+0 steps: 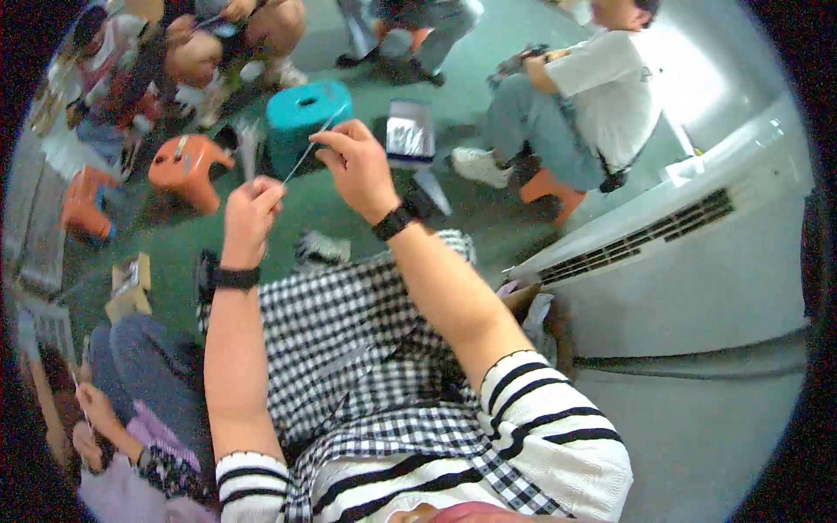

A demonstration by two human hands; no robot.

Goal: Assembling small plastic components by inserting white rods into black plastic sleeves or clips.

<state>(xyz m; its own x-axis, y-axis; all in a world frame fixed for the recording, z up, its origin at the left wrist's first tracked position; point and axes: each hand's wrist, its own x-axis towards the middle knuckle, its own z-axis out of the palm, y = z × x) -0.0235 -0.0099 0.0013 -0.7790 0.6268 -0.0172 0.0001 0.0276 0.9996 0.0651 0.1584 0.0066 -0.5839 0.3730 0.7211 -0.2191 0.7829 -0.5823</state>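
Out in front of me, a thin pale rod-like strip [302,160] slants up and to the right between my hands. My left hand [251,216] pinches its lower end with thumb and fingers pressed together. Further up, my right hand [357,167] has its thumb and forefinger closed on the same strip, whose tip runs on past the fingers. What the strip is exactly is too fine to make out. Behind the hands stands a turquoise plastic stool [307,94], and a black-and-white checked apron [331,322] covers my lap.
An open box [410,131] with shiny pale contents lies beyond my right hand. Orange stools [190,170] stand at left. A person in a white shirt [606,91] sits at right, near a grey cabinet with a vent [680,296]. Another person's hands [100,418] work at lower left.
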